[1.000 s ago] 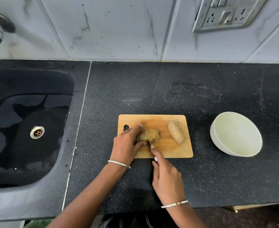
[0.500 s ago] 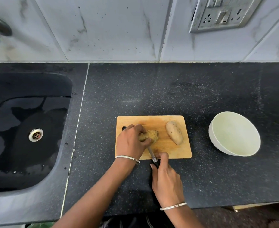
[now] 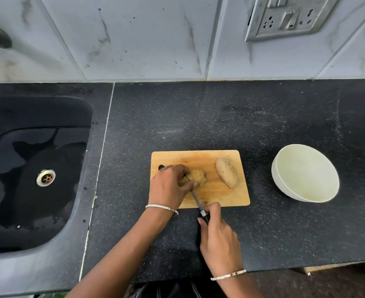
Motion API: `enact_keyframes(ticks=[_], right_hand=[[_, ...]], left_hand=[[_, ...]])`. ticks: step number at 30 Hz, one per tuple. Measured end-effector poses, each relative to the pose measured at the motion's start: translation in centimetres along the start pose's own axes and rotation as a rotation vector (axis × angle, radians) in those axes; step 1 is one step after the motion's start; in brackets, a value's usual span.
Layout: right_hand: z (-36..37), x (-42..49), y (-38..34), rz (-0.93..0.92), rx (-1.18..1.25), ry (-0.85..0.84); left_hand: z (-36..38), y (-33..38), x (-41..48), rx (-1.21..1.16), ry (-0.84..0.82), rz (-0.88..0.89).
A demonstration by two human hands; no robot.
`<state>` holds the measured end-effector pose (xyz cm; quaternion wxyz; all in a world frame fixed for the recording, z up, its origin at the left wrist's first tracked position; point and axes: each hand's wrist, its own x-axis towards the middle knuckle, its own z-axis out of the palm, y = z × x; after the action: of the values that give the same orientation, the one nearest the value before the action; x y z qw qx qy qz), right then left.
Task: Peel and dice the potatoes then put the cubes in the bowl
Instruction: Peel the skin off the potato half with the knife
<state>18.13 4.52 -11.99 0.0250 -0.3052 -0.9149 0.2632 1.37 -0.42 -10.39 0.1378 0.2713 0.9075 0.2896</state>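
one potato [image 3: 196, 177] gripped in curled left hand [image 3: 169, 188] | knife [image 3: 196, 200] clasped in right hand [image 3: 218, 239] | cutting board [image 3: 220, 197] beneath

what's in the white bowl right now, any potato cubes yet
Nothing, it is empty. The white bowl shows only its bare pale inside, with no cubes or peel in it.
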Motion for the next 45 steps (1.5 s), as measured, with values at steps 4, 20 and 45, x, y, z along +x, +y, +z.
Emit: enact_keyframes(ticks=[4,20,45], right_hand=[[-0.2,0.2,-0.1,0.001,0.022,0.002],[-1.1,0.3,-0.8,0.004,0.056,0.115],[0.4,2.2,-1.3,-0.073,-0.031,0.105]], left_hand=[[-0.9,-0.8,-0.2,-0.002,-0.136,0.06],[0.9,-2.1,-0.9,-0.054,0.056,0.079],[1.7,-3.5,-0.9,-0.184,0.12,0.04]])
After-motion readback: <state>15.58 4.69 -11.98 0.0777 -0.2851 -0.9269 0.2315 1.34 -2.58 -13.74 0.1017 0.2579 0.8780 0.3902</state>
